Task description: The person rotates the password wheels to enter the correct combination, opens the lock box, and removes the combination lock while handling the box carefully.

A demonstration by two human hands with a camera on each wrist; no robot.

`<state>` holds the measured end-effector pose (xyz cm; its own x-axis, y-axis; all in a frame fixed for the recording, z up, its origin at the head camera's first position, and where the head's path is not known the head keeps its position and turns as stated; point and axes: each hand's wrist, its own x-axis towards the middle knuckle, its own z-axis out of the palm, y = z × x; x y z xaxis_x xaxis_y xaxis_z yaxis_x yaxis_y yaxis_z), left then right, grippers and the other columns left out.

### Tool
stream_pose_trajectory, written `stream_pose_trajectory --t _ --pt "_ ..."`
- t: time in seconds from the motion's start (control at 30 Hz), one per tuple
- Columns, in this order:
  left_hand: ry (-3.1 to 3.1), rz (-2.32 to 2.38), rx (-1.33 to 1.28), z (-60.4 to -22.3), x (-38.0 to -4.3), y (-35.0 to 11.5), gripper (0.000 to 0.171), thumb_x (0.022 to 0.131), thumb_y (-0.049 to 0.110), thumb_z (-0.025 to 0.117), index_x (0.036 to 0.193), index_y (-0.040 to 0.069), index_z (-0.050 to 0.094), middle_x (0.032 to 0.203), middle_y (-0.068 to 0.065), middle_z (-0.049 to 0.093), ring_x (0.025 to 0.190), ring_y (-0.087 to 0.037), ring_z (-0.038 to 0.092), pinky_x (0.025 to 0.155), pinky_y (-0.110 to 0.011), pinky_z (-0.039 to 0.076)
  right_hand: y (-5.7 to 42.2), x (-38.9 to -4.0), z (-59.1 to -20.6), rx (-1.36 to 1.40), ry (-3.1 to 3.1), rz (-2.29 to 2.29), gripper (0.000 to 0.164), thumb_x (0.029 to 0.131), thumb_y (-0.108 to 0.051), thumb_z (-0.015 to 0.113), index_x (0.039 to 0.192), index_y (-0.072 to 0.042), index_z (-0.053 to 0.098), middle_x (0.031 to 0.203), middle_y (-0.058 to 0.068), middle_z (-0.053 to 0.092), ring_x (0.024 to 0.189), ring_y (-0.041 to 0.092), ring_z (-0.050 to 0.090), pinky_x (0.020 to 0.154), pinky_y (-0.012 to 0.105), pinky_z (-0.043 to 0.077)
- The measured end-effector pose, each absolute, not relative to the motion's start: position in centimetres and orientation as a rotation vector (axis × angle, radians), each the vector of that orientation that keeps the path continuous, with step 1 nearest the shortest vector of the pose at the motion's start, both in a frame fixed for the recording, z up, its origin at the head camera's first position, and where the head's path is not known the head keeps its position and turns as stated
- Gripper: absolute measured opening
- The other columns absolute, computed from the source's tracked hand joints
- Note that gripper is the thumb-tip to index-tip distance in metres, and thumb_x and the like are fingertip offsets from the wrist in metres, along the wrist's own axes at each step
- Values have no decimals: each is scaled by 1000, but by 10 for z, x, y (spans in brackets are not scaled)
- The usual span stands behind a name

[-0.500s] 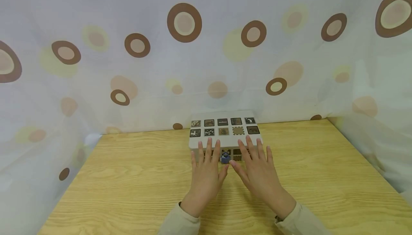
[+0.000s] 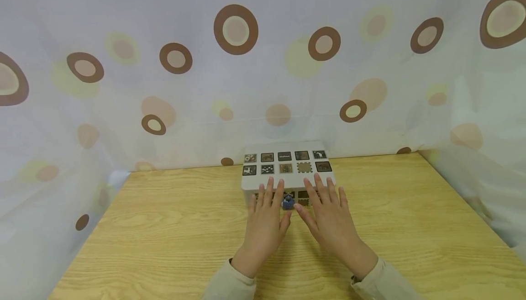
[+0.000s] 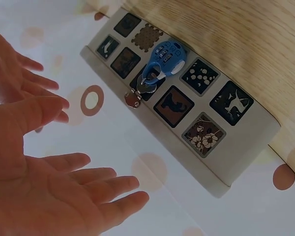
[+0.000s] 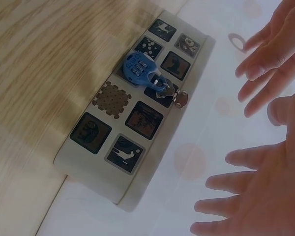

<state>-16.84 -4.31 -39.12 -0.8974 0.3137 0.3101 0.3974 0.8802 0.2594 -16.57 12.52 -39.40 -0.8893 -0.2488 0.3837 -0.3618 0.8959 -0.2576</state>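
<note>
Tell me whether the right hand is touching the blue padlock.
Apart: the right wrist view plainly shows patterned cloth between the right hand and the blue padlock.

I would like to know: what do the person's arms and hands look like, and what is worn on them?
The bare left hand and bare right hand wear no gloves, and no rings show on their slender fingers. The forearms are covered by plain, pale beige fabric long sleeves, which end near the wrists. No printed marking shows on them.
</note>
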Motion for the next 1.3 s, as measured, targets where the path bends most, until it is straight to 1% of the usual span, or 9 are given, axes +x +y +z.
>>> stream_pose_trajectory --t 0.27,0.43,0.73,0.83,1.0,1.1,1.17,1.27,1.3 --pt "-2742 -482 -576 -394 -169 -43 67 96 25 61 151 7 28 154 -20 27 137 -39 33 108 -54 33 125 -168 -396 526 -2664 499 62 99 -39 50 147 -3 35 154 23 25 140 47 20 109 65 19" --pt "-2733 -502 -579 -395 -170 -42 68 94 20 63 151 8 28 153 -19 30 136 -37 36 106 -52 36 124 -169 -397 581 -2603 527 59 98 -35 54 145 -2 38 151 23 31 137 47 26 108 65 24" --pt "-2711 -470 -587 -397 -172 -42 64 88 5 67 146 9 40 147 -16 41 132 -33 43 103 -48 41 123 -170 -401 657 -2586 635 56 96 -25 61 141 2 43 146 25 39 134 48 33 103 66 30" --pt "-2692 -465 -595 -398 -173 -42 61 87 1 68 143 6 43 143 -16 46 129 -32 47 102 -47 43 123 -171 -403 669 -2580 636 54 94 -22 63 138 3 46 143 26 42 131 48 36 103 64 32" --pt "-2673 -488 -608 -401 -175 -42 56 86 -2 67 139 3 47 136 -16 53 122 -33 54 98 -44 47 123 -174 -407 695 -2559 642 52 92 -18 66 135 6 48 136 23 49 127 42 43 106 59 33" --pt "-2673 -516 -613 -404 -176 -43 53 86 -4 66 135 1 50 131 -16 57 111 -31 61 89 -40 53 123 -175 -408 697 -2574 673 52 91 -16 67 135 6 48 134 22 50 126 39 45 106 57 34" --pt "-2685 -548 -607 -405 -176 -43 50 85 -5 66 133 0 52 126 -18 60 95 -28 67 76 -35 56 124 -176 -409 686 -2594 703 52 91 -16 67 135 6 48 134 22 50 126 40 44 105 57 35" --pt "-2718 -595 -590 -407 -177 -42 46 86 -5 64 131 0 53 120 -19 63 77 -26 67 60 -29 55 124 -177 -411 673 -2626 736 53 92 -17 66 136 5 47 136 22 49 126 40 44 104 57 36" --pt "-2731 -610 -585 -408 -178 -42 46 87 -5 64 131 0 53 119 -19 63 75 -26 67 58 -29 54 124 -177 -412 669 -2635 748 53 92 -17 66 136 5 47 136 23 49 126 40 44 104 57 36"
